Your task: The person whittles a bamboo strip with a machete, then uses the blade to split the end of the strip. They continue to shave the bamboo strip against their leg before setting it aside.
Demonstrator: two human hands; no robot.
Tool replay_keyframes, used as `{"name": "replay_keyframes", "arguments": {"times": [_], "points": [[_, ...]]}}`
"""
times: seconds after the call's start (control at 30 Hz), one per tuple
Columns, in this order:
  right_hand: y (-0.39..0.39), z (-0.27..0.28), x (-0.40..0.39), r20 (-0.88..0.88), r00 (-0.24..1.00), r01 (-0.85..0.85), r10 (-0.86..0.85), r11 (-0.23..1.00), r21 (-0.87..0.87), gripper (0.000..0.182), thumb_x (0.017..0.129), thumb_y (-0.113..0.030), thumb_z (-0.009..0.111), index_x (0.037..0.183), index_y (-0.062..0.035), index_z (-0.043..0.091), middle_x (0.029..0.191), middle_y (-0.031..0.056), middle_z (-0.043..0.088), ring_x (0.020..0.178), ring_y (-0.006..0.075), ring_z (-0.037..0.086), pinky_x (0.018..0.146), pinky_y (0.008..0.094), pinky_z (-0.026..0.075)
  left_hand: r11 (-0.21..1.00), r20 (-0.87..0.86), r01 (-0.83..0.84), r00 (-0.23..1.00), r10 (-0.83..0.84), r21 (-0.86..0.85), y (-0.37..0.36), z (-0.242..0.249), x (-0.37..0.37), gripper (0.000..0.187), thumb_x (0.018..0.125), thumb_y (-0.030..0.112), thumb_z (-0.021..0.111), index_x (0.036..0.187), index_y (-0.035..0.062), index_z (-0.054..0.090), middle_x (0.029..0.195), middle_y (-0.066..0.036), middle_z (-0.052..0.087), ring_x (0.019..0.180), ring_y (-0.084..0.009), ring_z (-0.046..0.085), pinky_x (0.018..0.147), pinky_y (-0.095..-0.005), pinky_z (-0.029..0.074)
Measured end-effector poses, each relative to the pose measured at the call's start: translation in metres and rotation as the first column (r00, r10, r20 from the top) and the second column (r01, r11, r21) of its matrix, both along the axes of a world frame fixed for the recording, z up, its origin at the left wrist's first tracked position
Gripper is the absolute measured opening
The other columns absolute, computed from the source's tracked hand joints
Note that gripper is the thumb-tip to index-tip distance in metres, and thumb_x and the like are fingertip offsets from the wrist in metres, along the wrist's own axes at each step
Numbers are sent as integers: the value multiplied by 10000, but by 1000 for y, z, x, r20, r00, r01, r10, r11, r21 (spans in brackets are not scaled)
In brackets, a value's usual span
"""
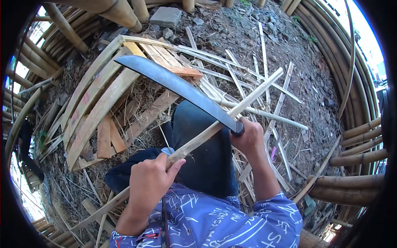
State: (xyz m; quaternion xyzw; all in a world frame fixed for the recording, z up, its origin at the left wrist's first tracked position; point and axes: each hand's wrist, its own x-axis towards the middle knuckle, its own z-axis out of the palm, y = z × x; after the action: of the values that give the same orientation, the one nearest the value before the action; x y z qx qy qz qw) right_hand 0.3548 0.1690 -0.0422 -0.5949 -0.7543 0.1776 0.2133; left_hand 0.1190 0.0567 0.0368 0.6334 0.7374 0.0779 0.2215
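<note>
Lying across the lap, 1 long bamboo strip [215, 128] ran from below the left hand [149, 182], clenched around it, up past the right hand [248, 138], which gripped a machete [178, 87] by its handle, blade angled away above the strip. A slip could likely drive the edge toward the left thumb; both wrists were bent inward.
</note>
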Motion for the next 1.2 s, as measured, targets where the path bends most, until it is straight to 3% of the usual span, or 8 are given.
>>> {"name": "replay_keyframes", "arguments": {"times": [0.07, 0.4, 0.6, 0.73, 0.87, 0.97, 1.07, 1.2], "points": [[6, -10, 4, -6, 1000, 17, -17, 1000, -2, 141, 662, -146, 642, 702, -24, 585, 640, 202, 601, 647, 394, 611, 607, 451, 497, 992, -83, 51, 996, -41, 113, -2, -1, 0, 448, 862, 457, 595, 675, 51, 580, 481, -137, 545, 458, -319, 582, 441, -393, 459], [40, -29, 29, -12, 1000, 27, -25, 986, 167, 113, 645, -111, 645, 686, -37, 571, 622, 179, 604, 622, 352, 629, 591, 429, 511, 994, -62, 44, 997, -38, 101, -11, -3, 3, 439, 865, 407, 615, 628, 57, 497, 469, -139, 523, 440, -314, 569, 417, -381, 431], [91, -48, 83, -25, 948, 318, -317, 947, 44, 132, 711, -115, 618, 666, 8, 599, 588, 192, 600, 596, 336, 641, 590, 418, 500, 995, -68, 17, 998, -10, 100, -14, 3, 1, 440, 859, 406, 622, 621, 58, 497, 466, -137, 520, 438, -314, 567, 413, -378, 424], [94, -69, 112, -85, 945, 324, -315, 938, 126, 126, 700, -99, 612, 680, 25, 607, 582, 185, 592, 551, 316, 606, 561, 390, 467, 998, -72, -13, 997, 18, 68, -8, 5, 1, 447, 850, 414, 628, 612, 58, 500, 466, -138, 520, 441, -313, 569, 417, -378, 423], [61, -51, 88, -190, 933, 322, -306, 945, 61, 108, 699, -76, 615, 678, 28, 596, 553, 123, 573, 491, 194, 545, 515, 337, 438, 999, -71, 5, 997, -3, 32, -2, 4, 3, 448, 842, 414, 635, 607, 57, 505, 467, -139, 520, 449, -312, 572, 425, -378, 425], [31, -30, 62, -241, 951, 190, -193, 981, -40, 108, 690, -79, 638, 705, 22, 601, 534, 107, 558, 470, 150, 526, 491, 318, 429, 999, -65, 23, 998, -21, 34, 2, 1, 6, 440, 838, 405, 643, 610, 57, 503, 468, -137, 518, 450, -311, 571, 427, -378, 422], [16, -14, 40, -228, 969, 53, -95, 982, -181, 144, 672, -105, 664, 754, 7, 623, 596, 181, 599, 563, 287, 644, 548, 373, 491, 997, -69, 48, 997, -43, 66, 1, -2, 9, 428, 832, 392, 655, 616, 59, 495, 468, -133, 514, 447, -311, 566, 425, -377, 414], [25, -12, 40, -104, 995, -15, -2, 987, -162, 161, 659, -118, 669, 766, -3, 635, 635, 222, 604, 637, 371, 637, 591, 407, 509, 995, -89, 45, 995, -37, 90, -1, -1, 12, 410, 827, 358, 672, 626, 58, 478, 475, -128, 512, 440, -310, 553, 419, -376, 405]]}}
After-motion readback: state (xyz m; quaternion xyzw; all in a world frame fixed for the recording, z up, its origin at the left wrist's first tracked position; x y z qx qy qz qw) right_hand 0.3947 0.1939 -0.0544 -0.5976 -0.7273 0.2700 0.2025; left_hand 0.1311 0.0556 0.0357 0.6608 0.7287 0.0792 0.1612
